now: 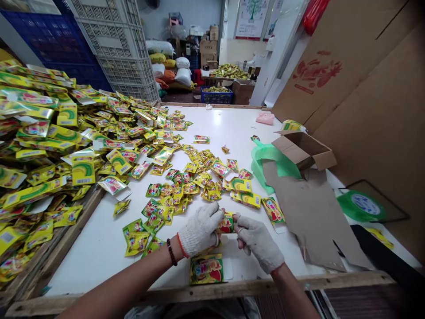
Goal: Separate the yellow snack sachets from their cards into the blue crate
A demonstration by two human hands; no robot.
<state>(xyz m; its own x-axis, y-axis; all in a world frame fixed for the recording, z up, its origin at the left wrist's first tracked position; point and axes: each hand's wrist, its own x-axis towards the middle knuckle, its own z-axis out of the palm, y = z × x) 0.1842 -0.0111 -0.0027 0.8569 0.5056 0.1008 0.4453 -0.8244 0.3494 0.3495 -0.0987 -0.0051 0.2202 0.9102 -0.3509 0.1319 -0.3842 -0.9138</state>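
Observation:
My left hand (201,229), in a white knit glove with the fingertips bare, pinches one side of a small yellow, green and red packet (226,223). On its other side, my right hand (258,241), gloved the same way, closes thumb and fingers on the packet's edge. Just below them, a flat printed carton (206,269) with fruit pictures lies near the table's front edge, its white flap to the right. Beyond my hands spreads a loose cluster of small shiny packets (179,190). Printed cartons (245,199) lie just past my right hand.
A large heap of cartons and packets (83,170) fills the left behind a wooden rail. To the right lie a flattened cardboard sheet (312,217), an open cardboard box (305,148) and a green plastic bag (265,164). Stacked crates (116,48) stand at the back left.

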